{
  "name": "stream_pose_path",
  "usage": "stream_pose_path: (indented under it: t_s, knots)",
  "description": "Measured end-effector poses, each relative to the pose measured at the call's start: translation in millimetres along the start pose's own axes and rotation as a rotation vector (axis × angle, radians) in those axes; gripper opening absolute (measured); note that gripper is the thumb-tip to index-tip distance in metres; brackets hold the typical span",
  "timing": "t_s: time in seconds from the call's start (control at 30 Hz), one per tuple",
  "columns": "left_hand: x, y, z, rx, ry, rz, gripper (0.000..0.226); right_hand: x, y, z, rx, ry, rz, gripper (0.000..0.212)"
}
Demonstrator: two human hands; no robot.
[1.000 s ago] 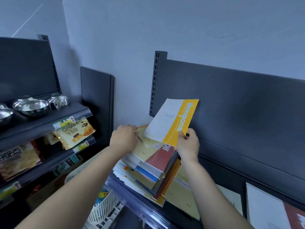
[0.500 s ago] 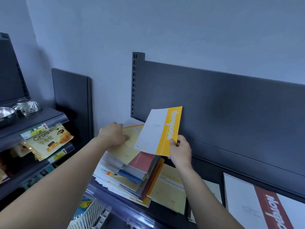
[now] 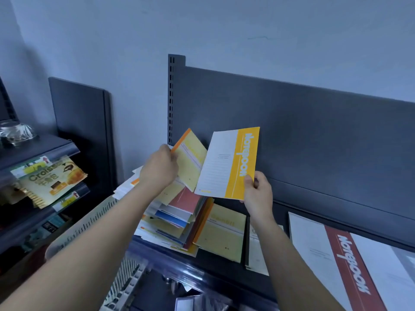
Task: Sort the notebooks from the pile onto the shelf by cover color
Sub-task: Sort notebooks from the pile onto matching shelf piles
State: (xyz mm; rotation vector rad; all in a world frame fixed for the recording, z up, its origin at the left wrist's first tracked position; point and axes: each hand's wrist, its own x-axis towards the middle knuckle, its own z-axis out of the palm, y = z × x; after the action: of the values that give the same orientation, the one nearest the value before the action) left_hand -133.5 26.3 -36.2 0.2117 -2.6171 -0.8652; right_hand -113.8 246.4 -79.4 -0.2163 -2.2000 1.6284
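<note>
The left hand grips a pale yellow notebook, tilted up just above the pile. Right of the pile, the right hand pinches a white-and-yellow notebook by its lower corner. Further right, a red-striped notebook lies flat on the shelf.

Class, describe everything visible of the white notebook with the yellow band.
The white notebook with the yellow band looks like thin card: white cover with faint ruled lines, a yellow strip along its right side carrying white lettering. It is held upright, tilted, above the pile; the right hand pinches its lower right corner.
</note>
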Motion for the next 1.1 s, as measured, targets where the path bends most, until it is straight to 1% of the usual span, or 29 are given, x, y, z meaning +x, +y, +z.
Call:
stream_pose_path:
  t_s: [0.1, 0.2, 0.37, 0.47, 0.53, 0.63, 0.77, 0.97, 1.1]
  knots:
    - [-23, 13, 11, -0.101, 0.041, 0.031, 0.018, -5, 7, -21, 0.017, 0.060, -0.014, 0.020]
    - [-42, 25, 23, -0.150, 0.053, 0.033, 0.024, -7, 17, -45, 0.033, 0.103, 0.004, 0.019]
    - [-76, 57, 49, -0.178, 0.011, 0.060, 0.021, -10, 40, -91, 0.031, 0.134, 0.001, 0.020]
    - [-99, 76, 65, -0.228, -0.009, 0.045, 0.018, -15, 53, -120, 0.012, 0.130, 0.017, 0.020]
    - [-116, 86, 78, -0.247, -0.021, 0.016, 0.017, -17, 64, -142, -0.010, 0.122, 0.045, 0.019]
    - [-142, 96, 100, -0.265, -0.080, -0.037, 0.021, -22, 80, -173, -0.027, 0.097, 0.088, 0.021]
    - [-171, 104, 126, -0.283, -0.152, -0.155, 0.021, -31, 100, -205, -0.078, 0.053, 0.120, 0.022]
    - [-189, 102, 151, -0.301, -0.244, -0.292, 0.024, -41, 124, -231, -0.104, 0.016, 0.156, 0.025]
    - [-189, 103, 154, -0.216, -0.318, -0.318, 0.031, -43, 135, -239, -0.110, 0.018, 0.186, 0.021]
